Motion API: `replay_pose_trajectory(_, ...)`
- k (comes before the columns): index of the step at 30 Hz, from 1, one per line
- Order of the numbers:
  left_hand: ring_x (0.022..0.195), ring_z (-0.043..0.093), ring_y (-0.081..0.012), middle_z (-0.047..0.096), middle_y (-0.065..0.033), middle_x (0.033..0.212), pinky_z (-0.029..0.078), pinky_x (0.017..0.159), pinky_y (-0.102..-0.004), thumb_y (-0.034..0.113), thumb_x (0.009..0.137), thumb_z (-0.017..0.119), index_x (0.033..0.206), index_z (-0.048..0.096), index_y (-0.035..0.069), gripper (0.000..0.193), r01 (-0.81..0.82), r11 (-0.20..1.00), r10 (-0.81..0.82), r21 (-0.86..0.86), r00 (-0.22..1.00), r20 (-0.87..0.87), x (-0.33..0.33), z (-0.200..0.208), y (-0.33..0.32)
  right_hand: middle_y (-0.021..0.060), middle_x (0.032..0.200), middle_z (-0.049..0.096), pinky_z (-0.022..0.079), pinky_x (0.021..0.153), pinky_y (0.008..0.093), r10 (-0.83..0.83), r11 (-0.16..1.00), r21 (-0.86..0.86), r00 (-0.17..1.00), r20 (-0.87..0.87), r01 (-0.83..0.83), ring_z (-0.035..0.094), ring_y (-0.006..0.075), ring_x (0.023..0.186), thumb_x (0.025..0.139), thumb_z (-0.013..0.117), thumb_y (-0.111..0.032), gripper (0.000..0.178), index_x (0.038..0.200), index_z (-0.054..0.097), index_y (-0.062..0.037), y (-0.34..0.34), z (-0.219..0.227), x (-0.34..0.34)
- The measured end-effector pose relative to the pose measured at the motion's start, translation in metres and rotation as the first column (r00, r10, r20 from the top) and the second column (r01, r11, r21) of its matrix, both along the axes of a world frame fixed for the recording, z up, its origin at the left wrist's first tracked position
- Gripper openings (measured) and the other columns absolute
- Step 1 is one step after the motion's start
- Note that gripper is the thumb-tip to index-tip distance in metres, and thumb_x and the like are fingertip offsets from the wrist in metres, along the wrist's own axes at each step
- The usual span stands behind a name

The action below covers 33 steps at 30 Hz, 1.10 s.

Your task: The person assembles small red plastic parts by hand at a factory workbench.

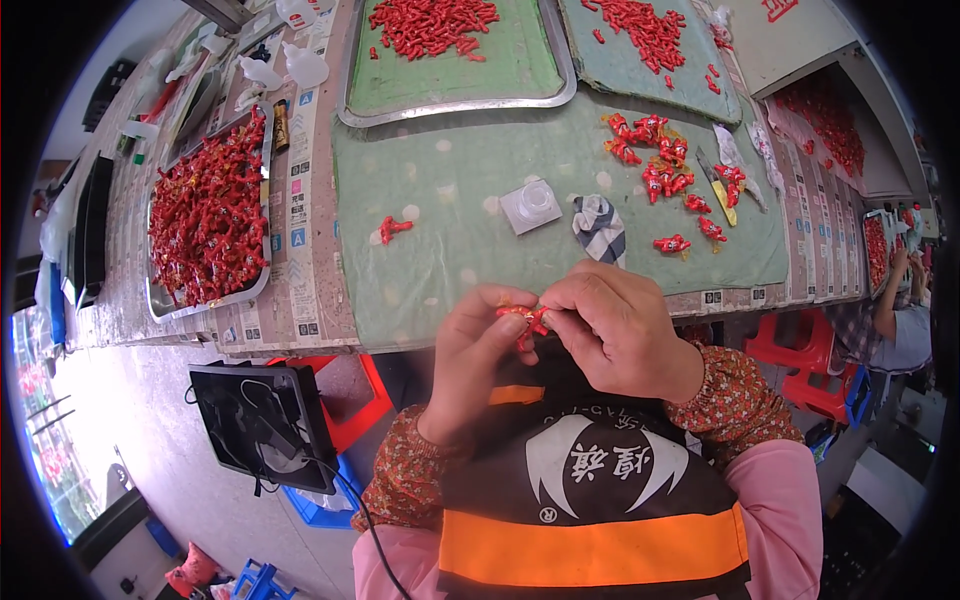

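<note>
Above my lap, just off the table's near edge, both hands meet on one small red plastic figure (522, 318). My left hand (470, 350) pinches its body between thumb and fingers. My right hand (622, 328) grips its right end with thumb and forefinger, so the fingers cover part of it. On the green cloth (430, 270) beyond, a single red figure (395, 229) lies to the left. A group of red figures with yellowish bits (660, 165) is spread at the right. Between them stand a small white pot on a square base (531, 206) and a folded checked rag (599, 228).
A metal tray (455, 112) and a second tray (640, 88) hold loose red parts at the far side. Another tray (268, 215) is heaped with red figures at left. A yellow-handled knife (722, 195) lies at right. A black box with cables (262, 425) stands below the table edge.
</note>
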<state>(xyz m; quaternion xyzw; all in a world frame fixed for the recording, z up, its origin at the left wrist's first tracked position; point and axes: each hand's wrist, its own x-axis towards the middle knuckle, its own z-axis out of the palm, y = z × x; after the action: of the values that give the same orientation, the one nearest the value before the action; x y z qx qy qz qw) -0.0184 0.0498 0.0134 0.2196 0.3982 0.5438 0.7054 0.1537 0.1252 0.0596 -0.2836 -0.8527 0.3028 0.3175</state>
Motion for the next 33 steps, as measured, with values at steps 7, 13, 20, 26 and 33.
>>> replay_pose_trajectory(7,0.075,0.06,-0.0099,0.064,-0.0065,0.093,0.053,0.067,-0.025,0.016,0.096,0.059,0.111,0.057,0.001,0.022,0.02,0.999,-0.018,-0.05,0.999,0.039,-0.0033,0.001,-0.0004,0.0084,0.07,0.055,0.04,0.048,0.0323,-0.035,0.999,-0.022,0.999,-0.021,0.034,0.053,0.0215,0.054,0.077,0.068,0.007,0.019,0.09,0.058,-0.002,-0.0038,-0.0031,-0.0028)
replay_pose_trajectory(13,0.077,0.059,-0.0093,0.062,-0.0049,0.093,0.054,0.067,-0.0256,0.017,0.095,0.06,0.113,0.057,0.003,0.023,0.007,0.997,-0.002,-0.083,0.998,0.056,-0.0023,0.0068,0.0023,0.0073,0.071,0.055,0.039,0.047,0.0293,-0.033,0.996,-0.079,0.997,-0.064,0.027,0.052,0.0171,0.054,0.079,0.067,0.007,0.017,0.091,0.058,-0.0015,0.0007,-0.0032,-0.0027)
replay_pose_trajectory(20,0.073,0.059,-0.0092,0.061,-0.0042,0.089,0.055,0.064,-0.0257,0.021,0.096,0.058,0.107,0.056,0.004,0.021,0.094,0.983,-0.091,-0.156,0.996,0.023,-0.0075,0.0061,0.0038,0.0071,0.074,0.056,0.039,0.047,0.028,-0.052,0.991,-0.13,0.996,-0.065,0.044,0.053,0.0153,0.055,0.08,0.067,0.007,0.016,0.091,0.059,-0.001,-0.0002,-0.0044,-0.0017)
replay_pose_trajectory(26,0.063,0.054,-0.0059,0.059,0.0002,0.082,0.046,0.056,-0.0199,0.028,0.095,0.059,0.102,0.058,0.008,0.021,0.079,0.979,-0.082,-0.186,0.997,-0.007,-0.0052,0.0079,0.0022,0.0074,0.073,0.055,0.04,0.048,0.0281,-0.045,0.993,-0.11,0.997,-0.07,0.037,0.054,0.0159,0.056,0.079,0.067,0.007,0.017,0.091,0.058,-0.0008,-0.0004,-0.0052,-0.0019)
replay_pose_trajectory(33,0.059,0.048,-0.003,0.057,0.0047,0.073,0.038,0.052,-0.0174,0.03,0.095,0.058,0.098,0.058,0.011,0.019,0.105,0.978,-0.108,-0.179,0.994,-0.002,-0.0067,0.0061,0.0032,0.009,0.072,0.055,0.04,0.049,0.0303,-0.066,0.994,-0.088,0.994,-0.085,0.058,0.054,0.0207,0.056,0.077,0.066,0.009,0.018,0.089,0.057,-0.0006,-0.0046,-0.0083,-0.0049)
